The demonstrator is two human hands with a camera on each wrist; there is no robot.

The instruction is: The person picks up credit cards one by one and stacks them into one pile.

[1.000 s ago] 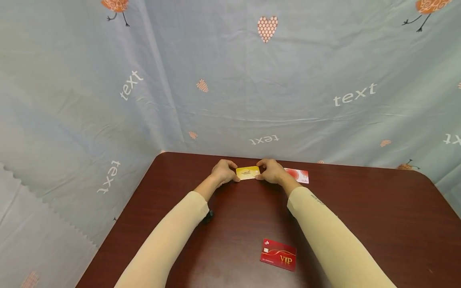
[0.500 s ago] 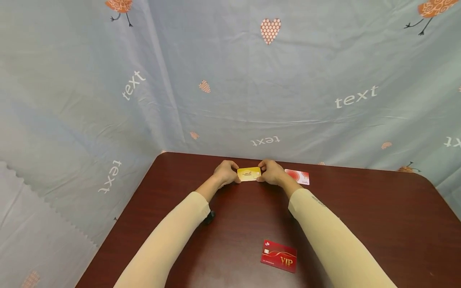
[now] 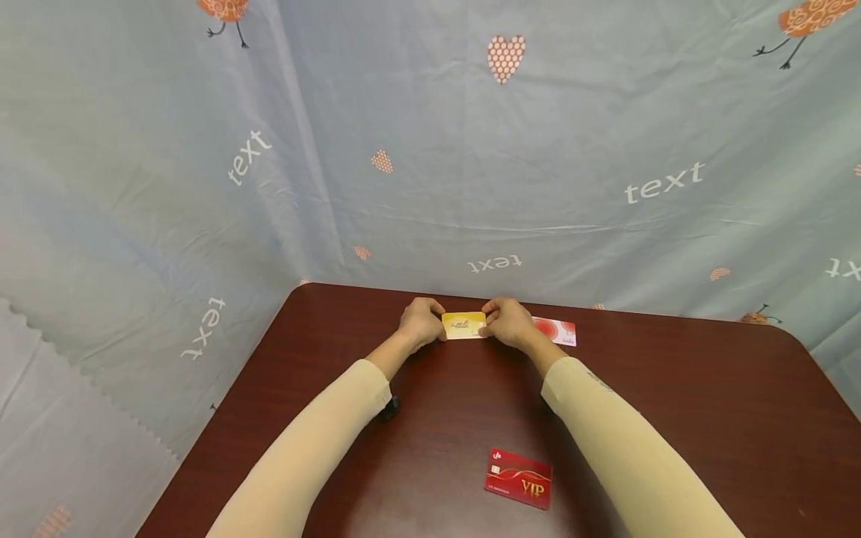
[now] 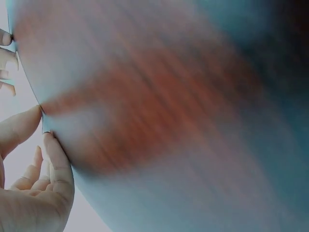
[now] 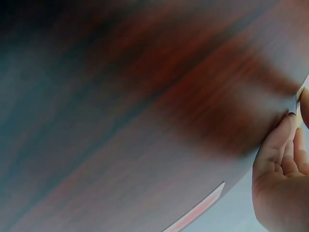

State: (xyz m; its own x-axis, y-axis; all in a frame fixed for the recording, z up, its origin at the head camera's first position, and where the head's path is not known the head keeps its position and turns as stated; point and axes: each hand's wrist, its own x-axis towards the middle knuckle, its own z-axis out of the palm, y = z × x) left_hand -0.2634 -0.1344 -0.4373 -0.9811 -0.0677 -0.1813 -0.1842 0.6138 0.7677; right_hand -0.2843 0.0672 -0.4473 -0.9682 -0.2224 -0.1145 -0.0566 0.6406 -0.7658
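Note:
Near the table's far edge, a yellow card (image 3: 464, 326) with dark lettering lies between my two hands. My left hand (image 3: 421, 321) pinches its left edge between thumb and index finger. At the opposite edge, my right hand (image 3: 509, 323) grips the card the same way. The left wrist view shows my left thumb and index fingertip (image 4: 50, 137) at the tabletop, with the card seen nearly edge-on. In the right wrist view, my right hand (image 5: 285, 164) has its fingertips close to the table at the card's edge.
A white and red card (image 3: 558, 331) lies just right of my right hand, partly behind the wrist. A red VIP card (image 3: 519, 479) lies nearer, between my forearms. The brown table (image 3: 673, 403) ends at a patterned grey-blue cloth (image 3: 417, 202).
Both hands keep their hold on the yellow card. It and the hands stay almost in place, with only a slight shift of the whole head view.

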